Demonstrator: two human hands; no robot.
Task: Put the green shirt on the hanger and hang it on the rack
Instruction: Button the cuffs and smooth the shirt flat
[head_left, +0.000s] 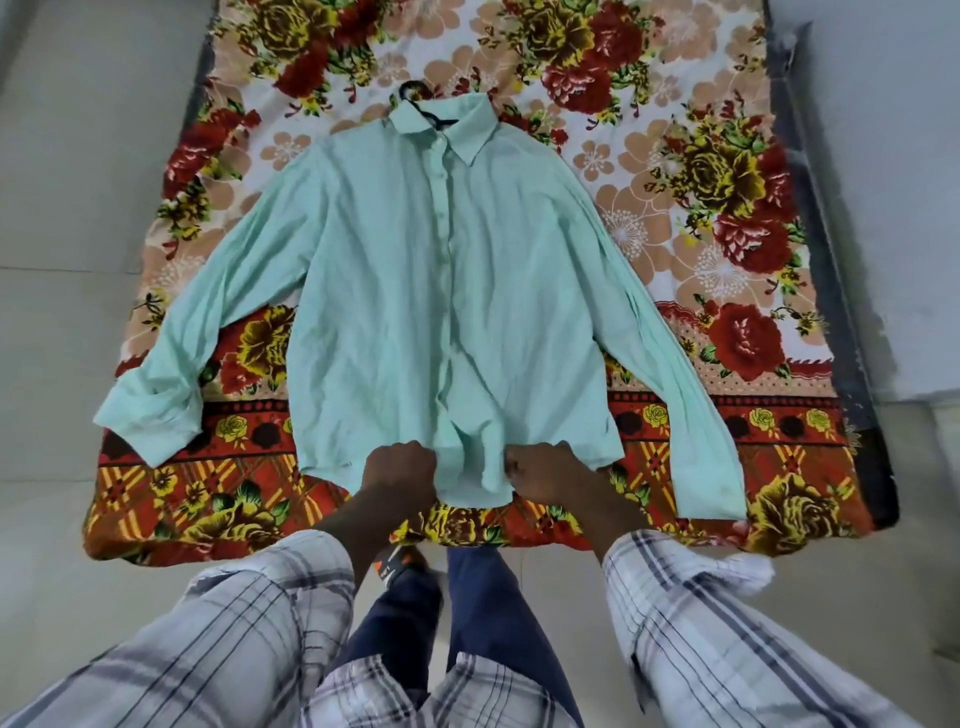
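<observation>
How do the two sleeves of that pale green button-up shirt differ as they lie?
The left-side sleeve is bunched and creased near its cuff, and ends about level with the hem; the right-side sleeve lies smoother and straighter, its cuff reaching past the hem. Both lie spread out from the pale green shirt on the flowery bedsheet.

Green shirt (415, 291) lies flat, buttoned; black hanger (422, 110) inside collar
</observation>
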